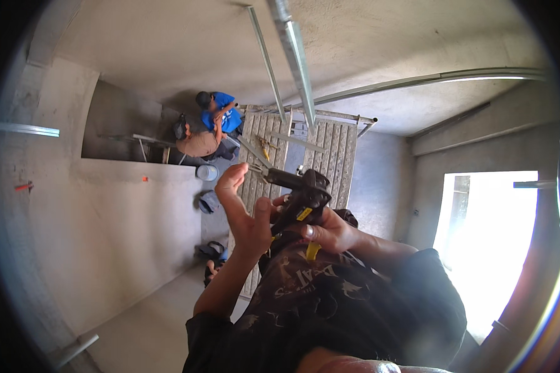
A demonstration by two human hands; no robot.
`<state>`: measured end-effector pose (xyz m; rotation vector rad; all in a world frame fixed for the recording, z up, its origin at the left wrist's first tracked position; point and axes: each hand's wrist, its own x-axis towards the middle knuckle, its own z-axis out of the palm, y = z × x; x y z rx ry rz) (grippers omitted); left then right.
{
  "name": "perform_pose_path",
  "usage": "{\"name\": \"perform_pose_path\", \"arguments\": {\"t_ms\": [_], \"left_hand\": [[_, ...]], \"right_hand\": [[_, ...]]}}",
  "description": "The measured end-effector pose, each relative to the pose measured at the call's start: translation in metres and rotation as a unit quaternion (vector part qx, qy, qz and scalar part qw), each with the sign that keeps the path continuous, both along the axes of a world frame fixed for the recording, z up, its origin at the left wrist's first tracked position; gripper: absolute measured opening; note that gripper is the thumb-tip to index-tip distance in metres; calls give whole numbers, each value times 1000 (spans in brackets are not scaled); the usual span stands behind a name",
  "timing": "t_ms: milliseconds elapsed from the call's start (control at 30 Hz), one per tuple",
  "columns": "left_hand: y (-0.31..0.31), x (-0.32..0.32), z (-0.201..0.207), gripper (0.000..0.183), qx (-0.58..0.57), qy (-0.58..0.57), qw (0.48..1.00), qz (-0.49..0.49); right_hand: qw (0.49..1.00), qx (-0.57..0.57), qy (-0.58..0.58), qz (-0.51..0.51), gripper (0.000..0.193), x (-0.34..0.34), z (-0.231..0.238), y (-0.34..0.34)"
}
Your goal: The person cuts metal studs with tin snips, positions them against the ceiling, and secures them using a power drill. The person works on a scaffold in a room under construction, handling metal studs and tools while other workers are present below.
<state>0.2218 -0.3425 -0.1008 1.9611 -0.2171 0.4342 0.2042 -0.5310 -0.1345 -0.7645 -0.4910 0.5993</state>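
In front of my chest I hold a black power tool (308, 196) with a yellow label and yellow lower parts; I cannot make out its exact kind. My right hand (333, 233) is closed round its handle, thumb on the near side. To the left, my left hand (246, 217) is raised, thumb apart from the stretched, slightly bent fingers. Its fingertips are close to thin silver metal pieces (256, 168) at the tool's front end; whether they touch is unclear. The tool hides part of the fingers behind it.
A scaffold platform (339, 152) of metal planks lies below, with a yellow-handled tool (265, 149) on it. Metal channels (298, 56) hang overhead. Two people work below left, one in a blue shirt (221, 112), near a bucket (206, 172). A bright opening (488, 242) is at right.
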Motion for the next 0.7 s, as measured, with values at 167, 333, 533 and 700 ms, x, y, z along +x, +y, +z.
{"name": "perform_pose_path", "arguments": {"t_ms": [167,333,533,700], "left_hand": [[-35,50,-2,60,-118,12,987,-111],[-47,148,16,65,-28,-82,993,-85],[-76,195,39,65,-78,-36,975,-205],[-80,207,32,35,-155,10,958,-242]], "right_hand": [[999,2,14,-52,56,22,23,-33],[995,-30,25,-90,49,73,48,-80],[980,-133,10,-146,27,111,65,-81],[980,-144,13,-135,28,123,65,-79]]}}
